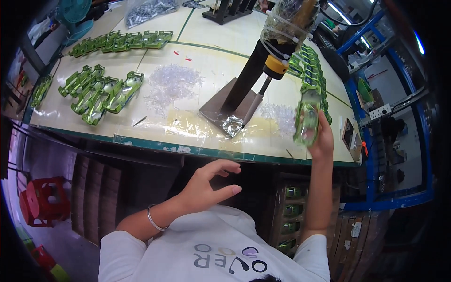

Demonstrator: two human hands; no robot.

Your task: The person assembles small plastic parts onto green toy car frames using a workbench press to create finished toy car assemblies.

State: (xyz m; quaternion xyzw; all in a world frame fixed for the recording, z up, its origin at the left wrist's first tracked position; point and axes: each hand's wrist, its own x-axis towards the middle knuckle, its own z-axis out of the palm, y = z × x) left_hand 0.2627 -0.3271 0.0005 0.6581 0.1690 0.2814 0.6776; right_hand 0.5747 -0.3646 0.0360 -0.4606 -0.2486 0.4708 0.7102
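Note:
My right hand (323,143) grips a green plastic casing (307,123) with clear parts, slightly blurred, over the right side of the worktable. A line of similar green casings (315,70) runs away behind it. My left hand (206,185), with a bangle on the wrist, hovers in front of the table edge, thumb and fingers apart and nothing between them. At the table's middle stands a dark post on a metal base (238,89). Beside the post hangs a tool with a yellow collar (276,66). A small heap of clear plastic pieces (278,113) lies left of the held casing.
A larger heap of clear pieces (174,84) spreads left of the post. Green casings (101,96) lie grouped at the left, with another row (124,42) behind. Below are a crate of casings (292,211) and red stools (47,199). A fan (74,16) stands far left.

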